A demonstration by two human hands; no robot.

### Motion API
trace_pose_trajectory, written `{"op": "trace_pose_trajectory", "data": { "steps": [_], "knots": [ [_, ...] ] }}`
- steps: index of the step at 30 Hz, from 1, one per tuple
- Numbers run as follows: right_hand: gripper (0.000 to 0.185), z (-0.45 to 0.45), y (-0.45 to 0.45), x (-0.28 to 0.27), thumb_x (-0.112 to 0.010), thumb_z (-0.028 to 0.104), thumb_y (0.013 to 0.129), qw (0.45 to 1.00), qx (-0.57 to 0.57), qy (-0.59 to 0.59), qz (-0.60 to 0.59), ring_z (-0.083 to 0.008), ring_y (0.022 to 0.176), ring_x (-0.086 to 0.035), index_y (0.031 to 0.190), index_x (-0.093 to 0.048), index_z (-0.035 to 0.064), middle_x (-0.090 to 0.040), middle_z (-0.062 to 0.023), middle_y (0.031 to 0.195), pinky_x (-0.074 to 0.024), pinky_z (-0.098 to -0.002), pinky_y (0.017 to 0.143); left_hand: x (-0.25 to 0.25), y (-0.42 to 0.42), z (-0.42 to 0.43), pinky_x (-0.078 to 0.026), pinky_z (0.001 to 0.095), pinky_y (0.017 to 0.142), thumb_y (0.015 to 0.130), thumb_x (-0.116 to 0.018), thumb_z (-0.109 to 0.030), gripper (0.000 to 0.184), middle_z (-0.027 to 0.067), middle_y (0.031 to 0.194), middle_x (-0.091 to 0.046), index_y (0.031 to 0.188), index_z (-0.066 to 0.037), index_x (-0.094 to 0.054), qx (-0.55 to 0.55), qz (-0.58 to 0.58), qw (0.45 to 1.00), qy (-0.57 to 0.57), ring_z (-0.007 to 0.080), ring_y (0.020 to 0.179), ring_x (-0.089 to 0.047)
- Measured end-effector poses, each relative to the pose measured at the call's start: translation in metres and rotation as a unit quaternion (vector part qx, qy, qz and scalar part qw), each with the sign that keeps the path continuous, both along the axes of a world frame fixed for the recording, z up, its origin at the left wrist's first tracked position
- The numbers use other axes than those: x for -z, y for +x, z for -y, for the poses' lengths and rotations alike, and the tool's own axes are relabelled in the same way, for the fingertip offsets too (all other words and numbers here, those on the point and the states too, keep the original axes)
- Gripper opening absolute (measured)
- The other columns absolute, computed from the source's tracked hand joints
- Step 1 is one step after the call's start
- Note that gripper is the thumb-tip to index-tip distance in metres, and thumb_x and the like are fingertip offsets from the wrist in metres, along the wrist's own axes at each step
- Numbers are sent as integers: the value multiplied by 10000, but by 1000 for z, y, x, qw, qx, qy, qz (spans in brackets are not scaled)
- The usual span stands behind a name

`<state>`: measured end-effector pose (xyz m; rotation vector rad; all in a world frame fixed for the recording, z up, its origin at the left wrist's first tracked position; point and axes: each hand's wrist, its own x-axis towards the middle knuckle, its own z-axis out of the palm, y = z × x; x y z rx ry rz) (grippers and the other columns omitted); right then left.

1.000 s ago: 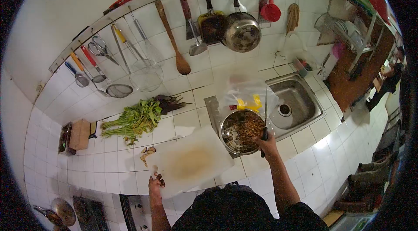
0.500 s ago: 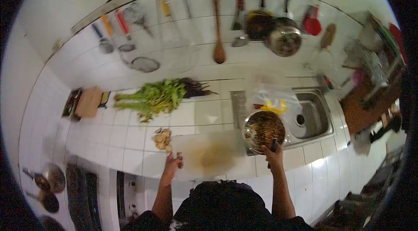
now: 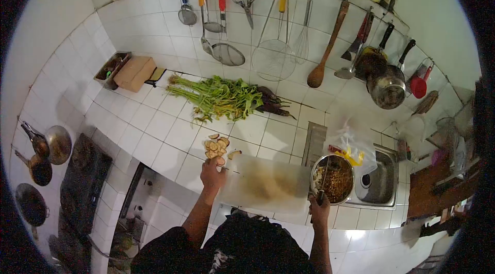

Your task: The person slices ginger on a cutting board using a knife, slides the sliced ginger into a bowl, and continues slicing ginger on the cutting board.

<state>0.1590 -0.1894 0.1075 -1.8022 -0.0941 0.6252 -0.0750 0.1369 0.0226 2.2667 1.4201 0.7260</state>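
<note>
My left hand [image 3: 212,175] has its fingers curled at the left edge of a translucent cutting board [image 3: 289,173], stained yellow-brown in the middle. Just beyond that hand lies a small pile of pale slices with dark reddish rims [image 3: 216,146]. At the board's right end my right hand [image 3: 319,211] is closed around a black-handled utensil [image 3: 322,194], whose end overlaps the pot in view; its kind is unclear. A round metal pot [image 3: 352,183] stands beside the board, filled with brown bits and some paler pieces.
Leafy greens [image 3: 221,96] and dark long vegetables [image 3: 273,102] lie at the back. A plastic bag [image 3: 356,137] rests by the sink [image 3: 384,176]. Utensils, including a wooden spoon [image 3: 327,49], hang on the wall. A brown box [image 3: 134,74] stands left; pans [image 3: 58,145] hang below.
The whole view has turned and shifted, and it is sharper now. Both hands keep roughly the same places at the board's two ends.
</note>
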Motion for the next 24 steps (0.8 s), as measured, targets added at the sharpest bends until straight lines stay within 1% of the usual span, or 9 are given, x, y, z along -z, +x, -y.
{"op": "trace_pose_trajectory", "data": {
  "steps": [2, 3, 6, 8, 10, 14, 17, 21, 24],
  "knots": [
    [229, -1, -4, 11, -756, 195, 836, 998, -15, 68, -13, -61, 450, -450, 930, -561, 118, -549, 21, 643, -347, -228, 381, -7, 5, -6, -508, 472, 780, 667, -761, -137, 437, 108, 1022, -577, 1086, -156, -637, -22, -3, 1000, -4, 342, 974, -561],
    [247, -7, -11, -10, -764, 208, 834, 1000, -11, 14, -21, -62, 454, -453, 915, -544, 132, -536, 28, 631, -341, -227, 386, -6, 5, -11, -508, 474, 779, 663, -761, -136, 440, 111, 1035, -569, 1085, -159, -639, -9, 2, 1000, 21, 350, 974, -551],
    [275, -6, -12, 4, -776, 212, 825, 999, -33, -1, 11, -65, 468, -462, 923, -533, 127, -520, 34, 621, -359, -233, 400, -3, 9, -21, -509, 461, 777, 657, -768, -164, 426, 114, 1068, -551, 1068, -177, -658, 5, -23, 998, 60, 348, 998, -529],
    [267, -2, -12, 13, -765, 181, 832, 999, -31, 20, -8, -71, 488, -467, 947, -534, 115, -515, 35, 637, -373, -243, 423, -11, 10, -23, -509, 445, 777, 648, -781, -210, 388, 107, 1081, -548, 1022, -182, -683, 31, -76, 996, 42, 329, 1025, -517],
    [200, -5, -18, 4, -696, 198, 874, 999, -42, 13, 19, -84, 471, -466, 863, -524, 98, -511, 13, 633, -391, -259, 422, -1, 7, -29, -510, 438, 778, 645, -791, -242, 372, 101, 1082, -548, 1000, -183, -694, 31, -98, 993, 54, 321, 1030, -514],
    [184, 1, -17, 11, -673, 175, 891, 997, -45, 0, 63, -85, 482, -469, 831, -522, 88, -496, 9, 601, -382, -256, 431, -6, -2, -33, -514, 432, 797, 651, -811, -314, 335, 96, 1083, -550, 940, -179, -709, 49, -142, 987, 54, 309, 1039, -510],
    [175, 1, -23, -8, -669, 174, 895, 999, -28, -23, 34, -86, 487, -468, 838, -535, 77, -497, 7, 593, -379, -255, 434, 37, -14, -48, -515, 436, 817, 668, -807, -329, 349, 99, 1083, -554, 955, -166, -693, 90, -122, 987, 52, 315, 1041, -522],
    [165, 8, -20, 9, -671, 183, 893, 998, -21, 14, 54, -84, 487, -463, 858, -550, 75, -505, 4, 599, -377, -256, 432, 23, -21, -35, -496, 432, 827, 660, -789, -294, 319, 93, 980, -611, 921, -152, -675, 74, -48, 996, 21, 292, 1017, -542],
    [173, 10, -20, 21, -671, 187, 888, 998, -1, 37, 52, -82, 479, -457, 845, -541, 81, -506, 4, 597, -373, -256, 428, 26, -25, -37, -499, 431, 832, 677, -787, -263, 312, 111, 983, -619, 936, -138, -666, 89, -72, 993, -18, 319, 995, -566]
  ]
}}
